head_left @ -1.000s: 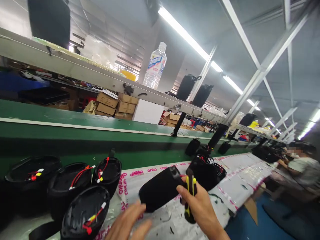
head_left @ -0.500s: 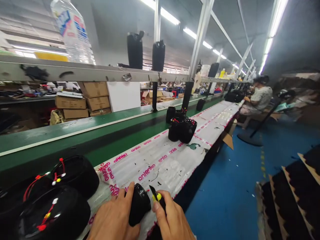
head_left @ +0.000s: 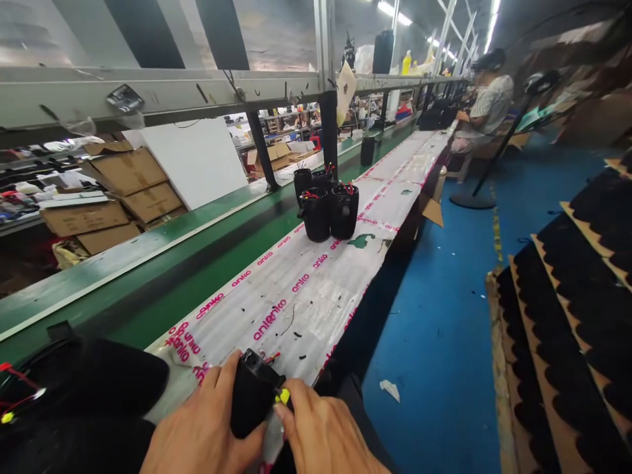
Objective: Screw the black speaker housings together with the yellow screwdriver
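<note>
Bench w/ printed white sheet (head_left: 316, 299), prob. vs scratches. Blk housing (head_left: 249, 403) on near end — L hand (head_left: 200, 418) fingers clamped round it, prob. to steady; R hand (head_left: 323, 421) fingers pinching yellow-trimmed tool (head_left: 282, 396) close by, prob. for control. Tip contact: can't tell.

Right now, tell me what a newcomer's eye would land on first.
Probably the bottom centre, where the left hand grips a black case and the right hand holds a yellow-marked tool beside it. Beyond, black cases with red wires stand on white sheeting with pink lettering. The bright blue floor stretches along the right.
</note>
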Tool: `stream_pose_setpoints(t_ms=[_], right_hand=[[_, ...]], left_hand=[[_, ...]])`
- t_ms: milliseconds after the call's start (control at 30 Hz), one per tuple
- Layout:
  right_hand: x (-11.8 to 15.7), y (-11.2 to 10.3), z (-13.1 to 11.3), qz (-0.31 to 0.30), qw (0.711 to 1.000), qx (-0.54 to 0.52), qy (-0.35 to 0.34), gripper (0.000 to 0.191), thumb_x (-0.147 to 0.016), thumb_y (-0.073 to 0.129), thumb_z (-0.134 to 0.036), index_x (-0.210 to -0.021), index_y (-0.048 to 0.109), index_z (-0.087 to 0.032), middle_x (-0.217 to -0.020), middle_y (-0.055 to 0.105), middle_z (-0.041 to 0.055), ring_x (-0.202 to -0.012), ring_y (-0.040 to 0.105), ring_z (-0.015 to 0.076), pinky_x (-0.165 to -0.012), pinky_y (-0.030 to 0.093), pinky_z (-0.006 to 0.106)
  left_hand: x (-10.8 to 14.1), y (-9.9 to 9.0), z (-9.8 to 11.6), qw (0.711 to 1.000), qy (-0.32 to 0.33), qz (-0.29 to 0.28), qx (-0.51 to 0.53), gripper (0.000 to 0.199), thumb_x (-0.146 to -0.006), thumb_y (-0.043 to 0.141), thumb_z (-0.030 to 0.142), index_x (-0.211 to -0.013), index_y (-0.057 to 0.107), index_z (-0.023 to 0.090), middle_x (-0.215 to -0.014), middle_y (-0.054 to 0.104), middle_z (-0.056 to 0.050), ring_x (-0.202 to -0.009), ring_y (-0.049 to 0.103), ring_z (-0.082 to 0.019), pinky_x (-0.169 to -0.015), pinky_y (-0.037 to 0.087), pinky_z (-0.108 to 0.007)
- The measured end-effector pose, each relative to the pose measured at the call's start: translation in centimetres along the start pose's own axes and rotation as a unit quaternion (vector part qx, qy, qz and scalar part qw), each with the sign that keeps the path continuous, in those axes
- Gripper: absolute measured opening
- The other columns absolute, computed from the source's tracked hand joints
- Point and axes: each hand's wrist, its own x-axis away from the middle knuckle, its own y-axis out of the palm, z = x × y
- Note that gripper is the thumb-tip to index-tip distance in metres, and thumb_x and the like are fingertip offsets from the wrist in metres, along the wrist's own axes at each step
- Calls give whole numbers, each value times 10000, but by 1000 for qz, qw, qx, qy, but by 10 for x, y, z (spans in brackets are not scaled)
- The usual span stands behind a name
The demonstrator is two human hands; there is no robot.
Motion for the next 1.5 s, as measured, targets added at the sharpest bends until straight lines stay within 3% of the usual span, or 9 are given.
stream_pose_setpoints(t_ms=[233,500,667,800,1100,1333,1500], right_hand=[[-4,-1,-2,-16,999,-38,-12,97,-987,479,-242,-1073,434,-239,-867,707,-5,-639,701,224,-502,352,320],[-8,-22,-11,-77,996,39,1,1,-981,524,-234,-981,523,-233,-735,693,10,-556,689,246,-424,319,354],[-17,-37,-19,-91,991,94,9,59,-936,612,-243,-906,571,-213,-621,664,35,-456,651,257,-362,298,327],[-27,-45,-23,-171,979,109,19,78,-956,557,-223,-996,612,-184,-683,700,68,-510,685,281,-375,383,329],[-37,-51,-21,-237,965,112,8,265,-939,484,-137,-1176,599,-116,-775,735,128,-637,730,323,-474,539,370],[-40,-61,-22,-247,963,102,-23,387,-791,510,-13,-1164,599,-65,-743,727,141,-626,724,348,-495,563,404],[-35,-49,-19,-188,975,114,-32,263,-938,477,-112,-1175,588,-82,-702,712,115,-566,708,302,-483,548,371]], left_hand=[[-2,0,3,1000,-7,-4,-11,754,-809,463,458,-1495,296,194,-1401,573,-140,-1036,698,-348,-824,552,-453],[-1,-3,2,1000,2,-15,-7,776,-822,467,465,-1513,272,172,-1390,577,-152,-1103,670,-349,-875,540,-460],[-4,0,2,1000,5,-22,-23,786,-825,430,490,-1517,267,156,-1333,621,-159,-1053,688,-356,-823,547,-465],[-7,5,0,998,6,-28,-48,797,-828,408,468,-1523,240,118,-1352,600,-185,-1027,696,-369,-772,557,-479],[-9,12,0,998,8,-23,-63,793,-869,373,493,-1521,227,66,-1326,595,-202,-1001,700,-367,-729,569,-485],[-7,16,1,996,13,-15,-90,779,-875,368,490,-1513,237,62,-1350,580,-214,-1034,691,-360,-734,566,-458],[-11,9,-3,998,21,-23,-60,788,-846,429,503,-1508,240,117,-1308,623,-183,-994,709,-353,-764,553,-443]])
